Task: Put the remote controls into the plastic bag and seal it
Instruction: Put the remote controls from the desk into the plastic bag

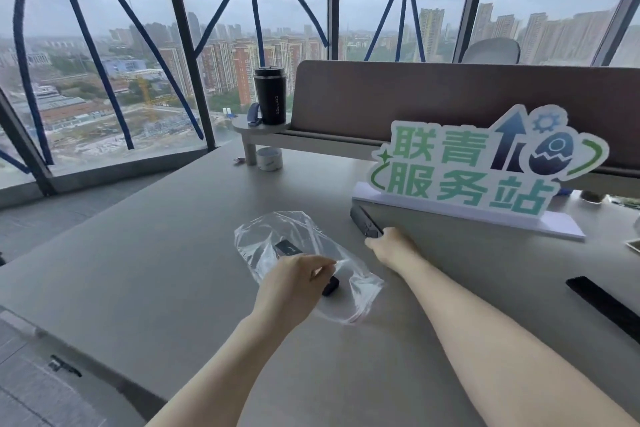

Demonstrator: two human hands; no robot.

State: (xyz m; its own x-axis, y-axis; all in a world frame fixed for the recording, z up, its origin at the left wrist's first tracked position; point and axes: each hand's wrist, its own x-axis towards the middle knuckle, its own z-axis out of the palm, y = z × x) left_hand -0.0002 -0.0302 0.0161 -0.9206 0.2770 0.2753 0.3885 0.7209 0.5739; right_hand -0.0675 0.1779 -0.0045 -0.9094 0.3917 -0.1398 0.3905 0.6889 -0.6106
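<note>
- Grey rectangular counter (145, 253) carries everything; tall windows behind it give a city view.
- Brown upholstered divider panel (450, 100) stands along the counter's far edge, with a small grey round shelf (242, 125) at its left end.
- White cut-out sign with green characters (485, 166) stands upright on a white base, right of centre.
- Clear plastic bag (346, 295) lies flat at mid-counter, mouth toward the near right.
- Black cylindrical tumbler (270, 95) stands on the round shelf.
- Left hand (294, 282) rests on the bag's near edge, fingers pinched on the film.
- Right hand (389, 246) reaches toward the sign base, fingers closed around the near end of the long black remote control (363, 220); this remote lies on the counter just in front of the sign base, outside the bag.
- Short black remote control (287, 248) sits inside the bag, partly hidden under the left hand; its near end shows at the thumb side.
- White roll of tape (269, 159) sits under the shelf.
</note>
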